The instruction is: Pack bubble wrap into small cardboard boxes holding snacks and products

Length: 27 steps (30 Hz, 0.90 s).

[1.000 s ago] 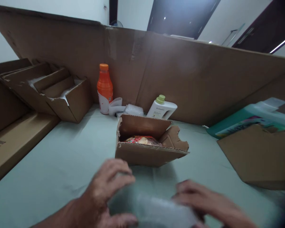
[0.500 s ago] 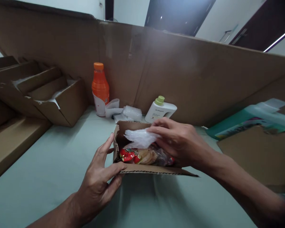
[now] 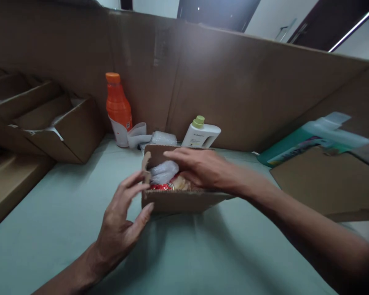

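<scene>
Looking down at the pale green table (image 3: 64,213), we're seeing a tall cardboard wall (image 3: 233,90) running across the back, with an orange bottle (image 3: 118,108) and a white bottle with a green cap (image 3: 200,133) standing against it. Sitting near the middle of the table is the small open cardboard box (image 3: 178,200), its long side running left to right in front of us, with a red snack packet (image 3: 164,187) lying inside. Our right hand (image 3: 199,168) is reaching in from the right, flat over the box's open top, fingers pressing a wad of clear plastic wrap (image 3: 163,171) down into the left end, not really gripping it as far as we can tell. Our left hand (image 3: 123,221) is hanging open just beside the box's left corner, thumb nearly touching the front wall, so the right one is the closer hand to the wrap.
</scene>
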Tool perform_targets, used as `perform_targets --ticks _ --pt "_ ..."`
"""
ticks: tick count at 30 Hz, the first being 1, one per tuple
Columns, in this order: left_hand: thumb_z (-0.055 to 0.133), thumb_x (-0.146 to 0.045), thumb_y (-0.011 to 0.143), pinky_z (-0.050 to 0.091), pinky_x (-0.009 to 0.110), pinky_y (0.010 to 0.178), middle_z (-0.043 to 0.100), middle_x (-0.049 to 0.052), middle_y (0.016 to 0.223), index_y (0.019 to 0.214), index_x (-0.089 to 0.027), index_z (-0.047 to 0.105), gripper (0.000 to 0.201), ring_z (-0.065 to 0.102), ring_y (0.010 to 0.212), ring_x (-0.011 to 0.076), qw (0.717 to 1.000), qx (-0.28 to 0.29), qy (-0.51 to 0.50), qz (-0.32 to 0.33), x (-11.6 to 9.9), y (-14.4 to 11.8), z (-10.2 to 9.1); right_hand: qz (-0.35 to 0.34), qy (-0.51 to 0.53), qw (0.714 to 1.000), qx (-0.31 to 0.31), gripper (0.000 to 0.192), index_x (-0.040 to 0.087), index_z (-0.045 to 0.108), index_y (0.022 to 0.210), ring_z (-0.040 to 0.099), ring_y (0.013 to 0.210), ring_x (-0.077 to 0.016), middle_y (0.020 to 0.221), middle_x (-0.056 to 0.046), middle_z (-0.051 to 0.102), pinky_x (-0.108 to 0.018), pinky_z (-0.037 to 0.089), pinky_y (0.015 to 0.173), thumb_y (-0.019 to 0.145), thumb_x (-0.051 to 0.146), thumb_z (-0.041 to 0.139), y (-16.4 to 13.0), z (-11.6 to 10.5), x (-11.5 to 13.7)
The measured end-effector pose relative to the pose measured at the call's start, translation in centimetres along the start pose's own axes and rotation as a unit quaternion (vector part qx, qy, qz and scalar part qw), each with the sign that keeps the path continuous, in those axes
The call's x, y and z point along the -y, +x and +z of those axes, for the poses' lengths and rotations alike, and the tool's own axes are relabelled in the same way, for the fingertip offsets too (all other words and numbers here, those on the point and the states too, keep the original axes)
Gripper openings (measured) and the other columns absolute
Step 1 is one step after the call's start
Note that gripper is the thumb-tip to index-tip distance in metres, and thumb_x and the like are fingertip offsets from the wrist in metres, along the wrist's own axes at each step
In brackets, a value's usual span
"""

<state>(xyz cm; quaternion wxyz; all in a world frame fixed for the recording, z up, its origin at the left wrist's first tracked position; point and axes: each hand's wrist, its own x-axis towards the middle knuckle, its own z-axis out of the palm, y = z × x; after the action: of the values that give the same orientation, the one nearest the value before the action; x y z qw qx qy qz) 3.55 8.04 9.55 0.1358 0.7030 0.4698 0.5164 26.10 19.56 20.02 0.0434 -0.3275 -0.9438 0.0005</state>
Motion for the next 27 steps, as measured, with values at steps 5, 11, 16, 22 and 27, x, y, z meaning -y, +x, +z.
perform_targets --ticks 5,11,16,22,27 --pt "0.071 -0.042 0.088 0.046 0.054 0.11 0.038 0.015 0.159 0.157 -0.031 0.026 0.083 0.05 0.137 0.033 0.991 0.026 -0.023 -0.13 3.1 -1.5 -0.6 0.223 0.041 0.944 -0.239 0.023 0.027 0.072 0.113 0.071 0.081 -0.0185 0.103 -0.003 0.077 -0.027 0.053 0.059 0.095 0.032 0.058 -12.0 -2.3 -0.7" --pt "0.077 -0.068 0.07 0.024 0.056 0.123 0.019 0.018 0.168 0.161 -0.024 0.013 0.12 0.022 0.154 0.0385 0.967 0.128 -0.135 -0.173 5.5 -1.0 1.5 0.319 0.245 0.884 -0.239 0.061 0.022 0.06 0.13 0.073 0.086 -0.0243 0.118 -0.011 0.074 -0.039 0.06 0.075 0.079 0.053 0.073 -16.0 8.3 0.4" --pt "0.06 -0.08 0.076 0.028 0.051 0.122 0.049 0.018 0.15 0.156 -0.017 0.031 0.106 0.039 0.145 0.0365 0.938 0.093 -0.244 -0.227 4.2 0.3 4.6 0.348 0.371 0.821 -0.258 0.057 0.015 0.064 0.113 0.072 0.09 -0.0297 0.105 -0.016 0.077 -0.042 0.06 0.077 0.079 0.06 0.067 -11.9 12.6 2.1" --pt "0.064 -0.078 0.074 0.037 0.052 0.117 0.066 0.017 0.126 0.135 -0.015 0.058 0.089 0.05 0.134 0.0396 0.946 0.049 -0.231 -0.222 -0.1 -2.2 0.7 0.357 0.354 0.806 -0.311 0.057 0.017 0.065 0.115 0.07 0.106 -0.0338 0.112 -0.016 0.076 -0.047 0.059 0.087 0.078 0.06 0.072 -13.2 9.1 6.2" --pt "0.06 -0.081 0.076 0.038 0.051 0.117 0.066 0.014 0.129 0.139 -0.015 0.055 0.091 0.053 0.132 0.0396 0.967 -0.04 -0.167 -0.186 -2.7 -2.3 -4.1 0.271 0.371 0.831 -0.314 0.054 0.018 0.068 0.112 0.073 0.095 -0.0307 0.106 -0.013 0.077 -0.041 0.061 0.076 0.078 0.06 0.073 -10.5 6.7 8.0"
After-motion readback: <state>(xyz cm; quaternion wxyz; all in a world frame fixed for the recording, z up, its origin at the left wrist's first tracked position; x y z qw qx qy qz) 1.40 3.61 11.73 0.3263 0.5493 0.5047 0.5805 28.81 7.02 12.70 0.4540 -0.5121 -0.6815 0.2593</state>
